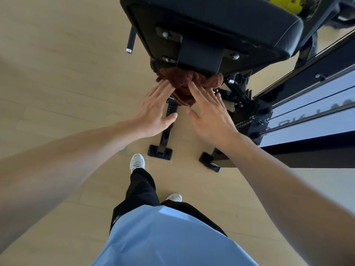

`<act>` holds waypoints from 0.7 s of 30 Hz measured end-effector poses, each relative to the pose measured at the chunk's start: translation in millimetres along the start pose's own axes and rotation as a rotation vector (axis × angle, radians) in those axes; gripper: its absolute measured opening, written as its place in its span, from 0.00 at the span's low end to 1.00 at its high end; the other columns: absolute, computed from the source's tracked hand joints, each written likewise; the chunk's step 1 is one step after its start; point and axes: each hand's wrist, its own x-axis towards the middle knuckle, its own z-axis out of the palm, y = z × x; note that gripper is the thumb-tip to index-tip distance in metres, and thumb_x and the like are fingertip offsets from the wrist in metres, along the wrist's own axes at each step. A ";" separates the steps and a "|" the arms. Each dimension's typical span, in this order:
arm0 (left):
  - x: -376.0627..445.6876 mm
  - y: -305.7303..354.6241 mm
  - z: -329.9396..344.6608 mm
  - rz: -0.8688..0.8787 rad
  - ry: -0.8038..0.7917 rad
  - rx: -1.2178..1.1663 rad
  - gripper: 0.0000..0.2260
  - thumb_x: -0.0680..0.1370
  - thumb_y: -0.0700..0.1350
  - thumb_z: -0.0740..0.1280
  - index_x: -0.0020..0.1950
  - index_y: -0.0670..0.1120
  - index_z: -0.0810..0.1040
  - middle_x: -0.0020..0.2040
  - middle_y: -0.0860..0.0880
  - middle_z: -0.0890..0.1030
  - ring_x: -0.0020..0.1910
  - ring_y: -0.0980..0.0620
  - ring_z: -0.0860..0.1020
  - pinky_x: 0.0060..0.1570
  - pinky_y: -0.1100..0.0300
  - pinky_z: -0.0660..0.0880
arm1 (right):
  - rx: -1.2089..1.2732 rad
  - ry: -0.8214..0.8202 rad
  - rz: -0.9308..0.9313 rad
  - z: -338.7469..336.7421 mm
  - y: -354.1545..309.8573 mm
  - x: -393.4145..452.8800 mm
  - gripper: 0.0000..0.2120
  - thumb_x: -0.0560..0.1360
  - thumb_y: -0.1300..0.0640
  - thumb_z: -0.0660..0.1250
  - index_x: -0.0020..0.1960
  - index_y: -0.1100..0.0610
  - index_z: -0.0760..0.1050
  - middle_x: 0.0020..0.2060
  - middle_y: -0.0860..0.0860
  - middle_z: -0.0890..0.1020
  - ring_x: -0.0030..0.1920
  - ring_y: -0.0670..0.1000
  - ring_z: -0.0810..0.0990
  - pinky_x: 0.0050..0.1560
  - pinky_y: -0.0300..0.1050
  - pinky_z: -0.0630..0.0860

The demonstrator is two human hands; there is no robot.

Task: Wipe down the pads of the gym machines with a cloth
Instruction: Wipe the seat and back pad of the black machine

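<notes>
A bunched brown cloth (189,81) lies against the lower edge of a black gym-machine pad (226,14), whose underside with its bracket and bolts faces me. My left hand (155,110) reaches up with straight fingers whose tips touch the cloth's left side. My right hand (210,112) does the same on the right, fingers straight and spread against the cloth. Part of the cloth is hidden behind the pad's mounting bracket.
The machine's black frame (288,104) with cables runs along the right. Two black feet (160,151) stand on the pale wooden floor just ahead of my shoes. A chrome-tipped black handle (131,40) sticks out left of the pad. Something yellow (286,3) shows at the top.
</notes>
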 end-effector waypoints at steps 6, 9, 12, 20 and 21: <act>31.3 -39.0 27.0 -0.140 -0.204 0.074 0.44 0.76 0.51 0.71 0.83 0.52 0.45 0.83 0.49 0.48 0.82 0.46 0.47 0.79 0.45 0.51 | -0.121 -0.143 0.098 37.3 26.4 59.6 0.35 0.84 0.52 0.59 0.84 0.46 0.44 0.84 0.49 0.52 0.83 0.52 0.45 0.81 0.63 0.39; 53.7 -68.7 39.9 -0.176 -0.273 0.128 0.44 0.77 0.54 0.71 0.82 0.54 0.44 0.83 0.50 0.47 0.82 0.46 0.45 0.79 0.45 0.49 | -0.147 -0.150 0.131 61.1 41.2 93.7 0.33 0.83 0.52 0.58 0.84 0.45 0.47 0.83 0.48 0.56 0.83 0.54 0.50 0.80 0.66 0.40; 68.5 -93.7 53.2 -0.199 -0.325 0.139 0.45 0.75 0.61 0.70 0.82 0.55 0.46 0.83 0.52 0.47 0.82 0.46 0.44 0.79 0.41 0.51 | -0.137 -0.182 0.134 88.0 55.4 117.5 0.35 0.83 0.53 0.60 0.84 0.46 0.45 0.83 0.49 0.56 0.83 0.56 0.50 0.80 0.66 0.41; 22.6 -50.6 30.8 -0.054 -0.162 0.023 0.47 0.74 0.65 0.66 0.83 0.44 0.48 0.83 0.45 0.51 0.82 0.48 0.48 0.79 0.50 0.54 | 0.104 -0.046 0.130 59.1 15.9 50.9 0.38 0.82 0.54 0.62 0.84 0.47 0.44 0.84 0.50 0.48 0.83 0.55 0.41 0.82 0.61 0.44; 15.2 -38.5 21.8 -0.029 -0.129 0.010 0.47 0.74 0.65 0.65 0.83 0.43 0.49 0.83 0.44 0.52 0.82 0.48 0.50 0.79 0.52 0.54 | 0.140 -0.033 0.125 46.5 6.6 35.3 0.38 0.82 0.55 0.61 0.84 0.46 0.44 0.84 0.49 0.48 0.83 0.55 0.40 0.82 0.60 0.44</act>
